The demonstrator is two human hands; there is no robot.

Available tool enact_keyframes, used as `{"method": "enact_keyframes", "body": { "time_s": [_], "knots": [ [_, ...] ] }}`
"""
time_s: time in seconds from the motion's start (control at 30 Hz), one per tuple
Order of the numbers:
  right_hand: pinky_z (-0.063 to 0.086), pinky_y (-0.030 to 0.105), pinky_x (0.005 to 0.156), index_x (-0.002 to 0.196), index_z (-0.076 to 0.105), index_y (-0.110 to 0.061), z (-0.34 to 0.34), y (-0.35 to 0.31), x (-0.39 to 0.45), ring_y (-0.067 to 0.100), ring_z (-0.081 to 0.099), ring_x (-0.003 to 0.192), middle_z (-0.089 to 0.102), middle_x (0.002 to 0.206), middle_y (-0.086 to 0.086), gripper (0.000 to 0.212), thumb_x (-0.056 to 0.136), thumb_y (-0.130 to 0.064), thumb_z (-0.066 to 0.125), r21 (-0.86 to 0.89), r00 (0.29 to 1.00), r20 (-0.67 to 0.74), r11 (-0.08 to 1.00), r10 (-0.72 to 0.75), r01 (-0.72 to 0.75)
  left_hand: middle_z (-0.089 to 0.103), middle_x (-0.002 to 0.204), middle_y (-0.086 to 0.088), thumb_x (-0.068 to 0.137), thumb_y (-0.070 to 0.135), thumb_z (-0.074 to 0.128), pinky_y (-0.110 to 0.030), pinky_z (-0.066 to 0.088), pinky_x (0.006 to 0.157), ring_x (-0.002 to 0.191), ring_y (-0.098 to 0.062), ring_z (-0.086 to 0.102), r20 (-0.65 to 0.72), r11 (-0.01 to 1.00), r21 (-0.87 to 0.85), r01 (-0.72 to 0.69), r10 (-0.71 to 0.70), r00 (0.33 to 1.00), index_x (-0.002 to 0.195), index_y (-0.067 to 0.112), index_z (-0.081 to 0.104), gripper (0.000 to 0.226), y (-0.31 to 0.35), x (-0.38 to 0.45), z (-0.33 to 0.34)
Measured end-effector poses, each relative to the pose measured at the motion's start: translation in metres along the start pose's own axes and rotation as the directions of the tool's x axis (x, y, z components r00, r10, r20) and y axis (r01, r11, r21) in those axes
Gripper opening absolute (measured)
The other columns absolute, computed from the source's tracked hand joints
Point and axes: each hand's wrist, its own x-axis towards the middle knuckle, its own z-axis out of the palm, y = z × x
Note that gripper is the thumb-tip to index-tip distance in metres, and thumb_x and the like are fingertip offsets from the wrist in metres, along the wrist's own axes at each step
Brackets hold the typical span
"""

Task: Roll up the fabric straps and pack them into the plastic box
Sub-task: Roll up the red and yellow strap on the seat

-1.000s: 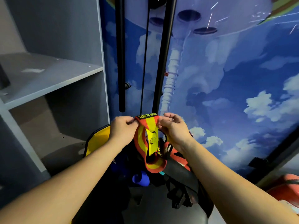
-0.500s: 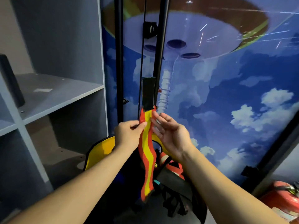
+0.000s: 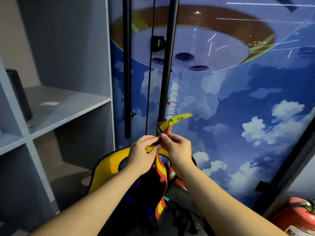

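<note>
A red and yellow striped fabric strap (image 3: 162,171) hangs down between my hands. Its upper end (image 3: 172,122) sticks up and to the right above my fingers, blurred. My left hand (image 3: 143,154) and my right hand (image 3: 177,149) meet at the middle of the view and both pinch the strap near its top. Below them a yellow-rimmed container (image 3: 109,166) holds a dark pile of other straps and buckles (image 3: 179,181). Whether this container is the plastic box I cannot tell.
A grey shelf unit (image 3: 64,106) stands on the left with a dark object (image 3: 18,94) on it. Black vertical poles (image 3: 127,68) run in front of a blue sky mural wall (image 3: 238,116). A red fire extinguisher (image 3: 300,217) lies at the bottom right.
The strap's top end, held straight up half a second ago, has flipped over to the right. My hands have closed together on the strap. The view has tilted upward.
</note>
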Motion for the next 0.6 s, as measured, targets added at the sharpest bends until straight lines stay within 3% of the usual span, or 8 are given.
{"method": "enact_keyframes", "body": {
  "time_s": [0.1, 0.2, 0.3, 0.37, 0.43, 0.53, 0.6],
  "knots": [
    [0.057, 0.046, 0.093, 0.104, 0.079, -0.011, -0.003, -0.009, 0.007, 0.024, 0.074, 0.094, 0.078, 0.094, 0.005, 0.031, 0.079, -0.03, 0.08, 0.046, 1.0, 0.025, 0.999, 0.009, -0.01, 0.07, 0.108, 0.01, 0.09, 0.018, 0.074, -0.019, 0.052, 0.088, 0.096, -0.004, 0.065, -0.028, 0.998, -0.057, 0.02, -0.022, 0.999, 0.112, 0.02, 0.076, 0.023, 0.001, 0.011, -0.01],
    [0.053, 0.02, 0.077, 0.104, 0.078, -0.01, -0.008, -0.029, 0.009, 0.01, 0.072, 0.083, 0.078, 0.091, 0.001, 0.017, 0.089, -0.019, 0.075, 0.033, 0.998, 0.049, 0.999, -0.03, 0.028, 0.072, 0.099, 0.009, 0.09, 0.019, 0.073, -0.019, 0.052, 0.082, 0.087, -0.001, 0.064, -0.097, 0.987, -0.12, 0.109, -0.121, 0.988, 0.106, 0.022, 0.075, 0.016, 0.005, 0.03, -0.021],
    [0.048, 0.006, 0.063, 0.104, 0.076, -0.004, -0.016, -0.046, 0.014, -0.001, 0.069, 0.075, 0.077, 0.093, 0.004, 0.014, 0.094, -0.009, 0.068, 0.059, 0.994, 0.097, 0.997, -0.052, 0.047, 0.071, 0.107, 0.008, 0.092, 0.021, 0.072, -0.026, 0.049, 0.09, 0.095, -0.008, 0.064, -0.024, 0.966, -0.157, 0.204, -0.21, 0.977, 0.121, 0.02, 0.069, 0.029, 0.011, 0.054, -0.03],
    [0.048, 0.005, 0.068, 0.108, 0.075, -0.002, -0.018, -0.055, 0.018, 0.001, 0.068, 0.081, 0.076, 0.102, 0.009, 0.017, 0.095, -0.009, 0.067, 0.04, 0.989, 0.127, 0.997, -0.078, 0.073, 0.071, 0.113, 0.005, 0.093, 0.018, 0.07, -0.025, 0.046, 0.095, 0.102, -0.01, 0.063, 0.084, 0.956, -0.156, 0.25, -0.239, 0.967, 0.125, 0.017, 0.068, 0.032, 0.017, 0.067, -0.033],
    [0.049, 0.007, 0.071, 0.109, 0.074, -0.001, -0.02, -0.062, 0.021, 0.003, 0.067, 0.082, 0.076, 0.102, 0.009, 0.019, 0.095, -0.009, 0.065, 0.034, 0.985, 0.148, 0.996, -0.09, 0.086, 0.073, 0.109, 0.002, 0.093, 0.013, 0.07, -0.026, 0.046, 0.096, 0.101, -0.011, 0.065, 0.183, 0.942, -0.177, 0.286, -0.254, 0.95, 0.116, 0.015, 0.071, 0.023, 0.021, 0.073, -0.034],
    [0.045, 0.006, 0.064, 0.106, 0.074, -0.001, -0.022, -0.071, 0.022, -0.004, 0.063, 0.068, 0.073, 0.086, 0.001, 0.016, 0.095, -0.01, 0.066, 0.014, 0.984, 0.138, 0.994, -0.109, 0.108, 0.074, 0.092, 0.004, 0.088, 0.014, 0.075, -0.027, 0.049, 0.087, 0.092, -0.014, 0.066, 0.127, 0.924, -0.24, 0.299, -0.275, 0.953, 0.094, 0.02, 0.073, 0.008, 0.022, 0.075, -0.033],
    [0.05, 0.014, 0.069, 0.098, 0.076, -0.006, -0.023, -0.071, 0.022, -0.001, 0.064, 0.069, 0.074, 0.081, -0.001, 0.01, 0.092, -0.013, 0.071, -0.037, 0.982, 0.135, 0.989, -0.134, 0.14, 0.072, 0.085, 0.009, 0.086, 0.016, 0.078, -0.026, 0.049, 0.082, 0.085, -0.011, 0.065, 0.067, 0.913, -0.284, 0.292, -0.285, 0.956, 0.084, 0.027, 0.071, 0.014, 0.021, 0.071, -0.031]
  ]
}}
